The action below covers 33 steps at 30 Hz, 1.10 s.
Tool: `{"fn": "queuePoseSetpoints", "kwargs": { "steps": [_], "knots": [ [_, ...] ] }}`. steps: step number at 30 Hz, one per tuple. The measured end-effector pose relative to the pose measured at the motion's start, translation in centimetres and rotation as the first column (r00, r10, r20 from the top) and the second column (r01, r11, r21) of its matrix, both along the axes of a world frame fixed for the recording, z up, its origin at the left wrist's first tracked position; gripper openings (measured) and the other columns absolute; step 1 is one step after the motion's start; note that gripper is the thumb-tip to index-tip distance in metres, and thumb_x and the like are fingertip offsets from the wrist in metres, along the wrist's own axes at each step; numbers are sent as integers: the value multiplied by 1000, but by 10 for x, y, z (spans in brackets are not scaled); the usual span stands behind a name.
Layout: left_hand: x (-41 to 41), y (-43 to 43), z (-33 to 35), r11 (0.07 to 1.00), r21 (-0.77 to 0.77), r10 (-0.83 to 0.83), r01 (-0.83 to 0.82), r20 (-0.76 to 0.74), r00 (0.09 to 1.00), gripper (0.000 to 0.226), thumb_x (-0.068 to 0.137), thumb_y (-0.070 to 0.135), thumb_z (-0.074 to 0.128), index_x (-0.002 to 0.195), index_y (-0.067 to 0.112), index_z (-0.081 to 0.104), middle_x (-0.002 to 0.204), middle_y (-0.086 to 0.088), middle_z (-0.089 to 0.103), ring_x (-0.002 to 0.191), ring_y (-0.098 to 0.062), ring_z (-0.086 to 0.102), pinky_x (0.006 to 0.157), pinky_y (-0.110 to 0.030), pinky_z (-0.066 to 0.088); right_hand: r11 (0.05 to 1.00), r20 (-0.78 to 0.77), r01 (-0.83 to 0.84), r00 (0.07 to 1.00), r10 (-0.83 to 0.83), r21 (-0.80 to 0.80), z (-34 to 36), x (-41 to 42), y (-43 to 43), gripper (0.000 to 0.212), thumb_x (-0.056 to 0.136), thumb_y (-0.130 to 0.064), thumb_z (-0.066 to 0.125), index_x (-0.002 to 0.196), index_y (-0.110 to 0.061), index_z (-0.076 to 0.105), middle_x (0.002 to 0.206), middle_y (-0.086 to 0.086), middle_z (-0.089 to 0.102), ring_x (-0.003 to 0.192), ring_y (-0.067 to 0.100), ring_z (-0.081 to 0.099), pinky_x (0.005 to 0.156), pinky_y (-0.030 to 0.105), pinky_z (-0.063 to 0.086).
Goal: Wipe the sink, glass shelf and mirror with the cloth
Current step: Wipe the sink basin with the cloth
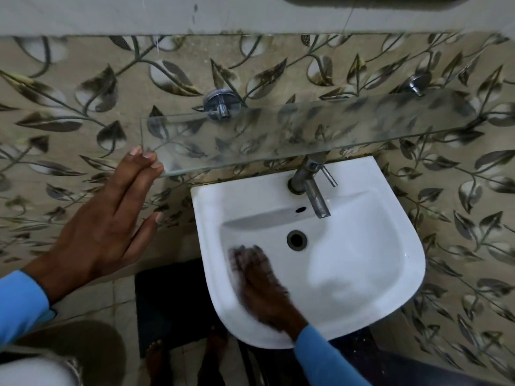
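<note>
Head view: right hand [259,277] was blurred low in the sink [390,246], just left of the drain [297,239]. Its grip couldn't be read, cloth possibly under the palm. Left hand [111,218] lay flat, fingers straight, tips touching the glass shelf [278,135] at its left front corner, holding nothing. Shelf looked stiff, slick, fragile; best steadied by the front edge.

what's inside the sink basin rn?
Inside the sink: the drain, an overflow hole and the blurred right hand at lower left. Whether a cloth lies under that hand cannot be seen.
</note>
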<state>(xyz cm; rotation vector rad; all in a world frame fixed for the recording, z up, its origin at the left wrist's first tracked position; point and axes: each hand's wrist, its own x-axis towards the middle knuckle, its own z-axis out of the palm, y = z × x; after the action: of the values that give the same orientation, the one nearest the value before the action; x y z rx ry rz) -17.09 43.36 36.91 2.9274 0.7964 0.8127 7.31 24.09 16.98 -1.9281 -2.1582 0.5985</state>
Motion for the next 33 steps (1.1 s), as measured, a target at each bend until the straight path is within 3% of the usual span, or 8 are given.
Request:
{"fn": "queuePoseSetpoints", "kwargs": {
  "steps": [3,9,15,19,22,27,31,33],
  "knots": [
    [2,-2,-1,1000,-10,15,-15,31,999,60,97,20,48,144,-14,35,153,-32,31,151,-42,23,120,-56,29,963,-271,110,946,-178,-248,24,-18,16,54,111,-32,33,160,-37,11,159,-24,5,148,-1,5,110,-2,3],
    [6,-8,-3,999,-11,32,-31,34,999,61,98,21,46,143,-17,34,154,-34,29,150,-44,22,120,-57,27,930,385,-311,848,364,-194,-9,102,-39,103,83,-49,50,160,-18,-10,169,10,-8,156,34,-5,127,50,0],
    [3,-6,-1,999,-9,32,-32,-8,999,66,96,22,50,147,-15,31,156,-32,26,151,-43,21,120,-54,28,826,327,505,847,-419,-252,-31,294,-36,149,25,-31,99,155,-12,29,157,14,41,146,40,32,122,43,-21],
    [2,-7,0,999,-27,42,-43,-25,999,68,95,23,51,148,-13,30,158,-30,24,152,-42,20,122,-52,26,719,195,683,729,-656,-132,-21,256,-9,86,93,-47,52,156,-46,-6,169,-4,18,155,25,15,127,51,3],
    [1,-7,0,1000,-11,27,-27,-29,999,67,95,22,51,147,-15,30,156,-32,25,151,-43,20,120,-56,28,597,-169,801,594,-787,36,-9,172,5,33,99,-54,54,132,-50,55,119,-25,68,115,9,67,85,20,56],
    [-1,-5,3,1000,-10,20,-20,-57,998,66,96,22,51,147,-15,31,156,-32,26,152,-43,19,119,-58,29,788,-206,613,764,-611,-65,-37,28,39,56,101,-36,42,155,-41,29,163,-6,32,149,16,34,120,38,34],
    [-1,-5,4,1000,-13,15,-15,-41,999,66,95,22,52,146,-14,32,155,-32,27,151,-44,21,119,-58,29,673,-500,613,464,-731,-415,9,-52,70,51,105,-29,42,153,-42,33,155,-2,44,132,22,51,108,34,43],
    [-1,-5,3,1000,4,6,-6,-40,999,66,95,21,52,145,-16,33,155,-33,27,151,-45,21,118,-59,30,550,-620,583,98,-779,-598,14,-52,80,46,104,-34,47,147,-46,36,114,0,65,88,18,66,71,28,54]
  ]
}}
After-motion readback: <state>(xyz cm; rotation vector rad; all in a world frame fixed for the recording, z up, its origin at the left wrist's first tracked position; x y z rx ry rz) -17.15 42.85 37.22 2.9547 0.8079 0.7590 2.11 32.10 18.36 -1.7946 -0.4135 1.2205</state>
